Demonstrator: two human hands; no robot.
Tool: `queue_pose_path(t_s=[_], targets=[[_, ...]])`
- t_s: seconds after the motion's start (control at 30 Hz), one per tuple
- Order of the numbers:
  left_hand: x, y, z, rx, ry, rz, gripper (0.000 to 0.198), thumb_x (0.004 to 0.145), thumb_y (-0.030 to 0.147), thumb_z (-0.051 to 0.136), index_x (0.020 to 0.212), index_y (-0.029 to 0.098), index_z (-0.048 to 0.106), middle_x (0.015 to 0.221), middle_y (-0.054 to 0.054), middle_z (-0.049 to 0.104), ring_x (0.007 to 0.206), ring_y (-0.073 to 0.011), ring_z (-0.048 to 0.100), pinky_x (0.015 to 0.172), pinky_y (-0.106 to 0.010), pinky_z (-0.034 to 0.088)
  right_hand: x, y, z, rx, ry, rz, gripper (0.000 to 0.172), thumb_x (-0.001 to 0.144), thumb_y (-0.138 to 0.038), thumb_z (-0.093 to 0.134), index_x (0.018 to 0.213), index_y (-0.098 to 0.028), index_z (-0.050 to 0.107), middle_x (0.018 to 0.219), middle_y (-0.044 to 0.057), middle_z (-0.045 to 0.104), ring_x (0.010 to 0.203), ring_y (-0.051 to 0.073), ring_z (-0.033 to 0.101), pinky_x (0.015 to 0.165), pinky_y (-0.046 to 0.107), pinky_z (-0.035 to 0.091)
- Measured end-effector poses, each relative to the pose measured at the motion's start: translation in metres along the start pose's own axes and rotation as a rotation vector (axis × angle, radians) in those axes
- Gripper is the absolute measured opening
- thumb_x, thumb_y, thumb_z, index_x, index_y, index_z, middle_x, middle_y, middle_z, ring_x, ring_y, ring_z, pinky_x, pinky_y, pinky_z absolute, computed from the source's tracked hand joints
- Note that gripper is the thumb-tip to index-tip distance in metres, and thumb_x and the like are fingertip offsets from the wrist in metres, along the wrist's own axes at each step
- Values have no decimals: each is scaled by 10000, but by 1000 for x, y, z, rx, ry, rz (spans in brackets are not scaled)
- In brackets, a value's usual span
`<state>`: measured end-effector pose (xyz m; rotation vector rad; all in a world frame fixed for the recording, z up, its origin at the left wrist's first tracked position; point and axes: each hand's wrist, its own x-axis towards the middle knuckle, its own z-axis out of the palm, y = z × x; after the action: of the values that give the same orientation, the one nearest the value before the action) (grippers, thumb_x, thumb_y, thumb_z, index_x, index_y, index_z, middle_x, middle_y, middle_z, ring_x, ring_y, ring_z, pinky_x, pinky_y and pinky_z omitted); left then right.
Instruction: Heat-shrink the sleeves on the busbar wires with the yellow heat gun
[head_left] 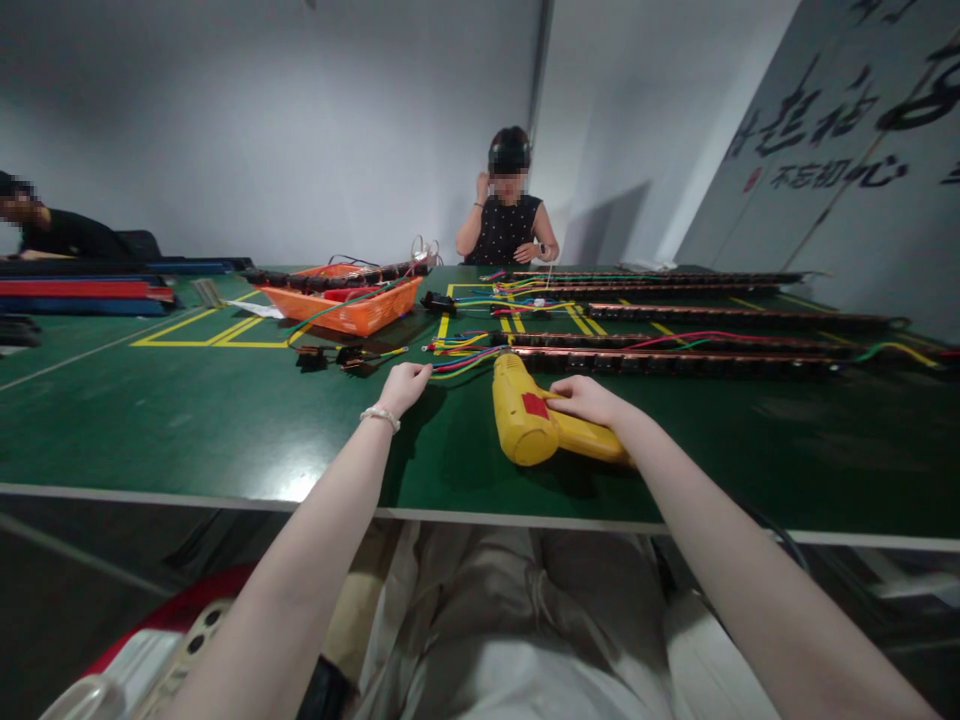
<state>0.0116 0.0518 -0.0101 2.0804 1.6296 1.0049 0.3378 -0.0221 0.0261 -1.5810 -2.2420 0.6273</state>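
My right hand (589, 400) is wrapped round the handle of a yellow heat gun (525, 415) with a red patch on its side. Its nozzle points away from me, at the near end of a long dark strip with copper-coloured edges (675, 360). Coloured wires (469, 368) come out of that end. My left hand (406, 387), closed, pinches the loose ends of these wires to the left of the nozzle. Just beyond that hand lie black connectors (352, 358) with a short yellow lead.
An orange basket (352, 305) with dark parts stands back left. More long strips (742, 318) lie at the right. Blue and red bars (82, 290) are stacked far left. One person (510, 215) sits across the green table (187, 430); another person (67, 235) is at far left.
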Motion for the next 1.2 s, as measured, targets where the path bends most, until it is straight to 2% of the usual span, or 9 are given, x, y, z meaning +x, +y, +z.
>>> queue_pose_path(t_s=[0.3, 0.6, 0.9, 1.03, 1.2], targets=[[0, -1, 0, 9, 5, 16, 474, 827, 481, 378, 462, 185, 434, 434, 5, 405, 495, -127, 416, 549, -271, 252, 3, 5, 2, -19, 8, -20, 353, 753, -509, 504, 629, -180, 537, 620, -17, 524, 644, 156, 487, 605, 273, 331], [0, 1, -1, -32, 4, -15, 521, 839, 530, 356, 460, 188, 461, 466, -18, 489, 507, -139, 450, 562, -275, 289, 2, 3, 1, -48, 7, -19, 358, 772, -506, 488, 641, -177, 538, 631, -13, 526, 650, 158, 496, 595, 268, 321], [2, -2, 0, -22, 4, -8, 524, 859, 504, 355, 454, 193, 470, 477, -25, 514, 525, -151, 473, 567, -276, 303, 0, -1, 1, -43, 10, -26, 364, 749, -520, 482, 625, -181, 530, 617, -5, 519, 639, 164, 480, 590, 275, 326], [2, -1, 0, -33, 10, 18, 513, 865, 482, 365, 450, 193, 457, 464, -18, 508, 524, -146, 468, 575, -270, 314, 0, -3, 1, -27, 29, -93, 311, 752, -482, 498, 689, -185, 569, 697, 20, 598, 706, 193, 524, 624, 281, 352], [3, 1, -1, -77, 44, -64, 512, 862, 475, 377, 448, 189, 472, 461, -14, 502, 528, -145, 468, 586, -268, 321, 1, -16, 9, -80, 11, -156, 228, 788, -391, 465, 695, -190, 517, 721, 21, 593, 730, 197, 550, 653, 283, 357]])
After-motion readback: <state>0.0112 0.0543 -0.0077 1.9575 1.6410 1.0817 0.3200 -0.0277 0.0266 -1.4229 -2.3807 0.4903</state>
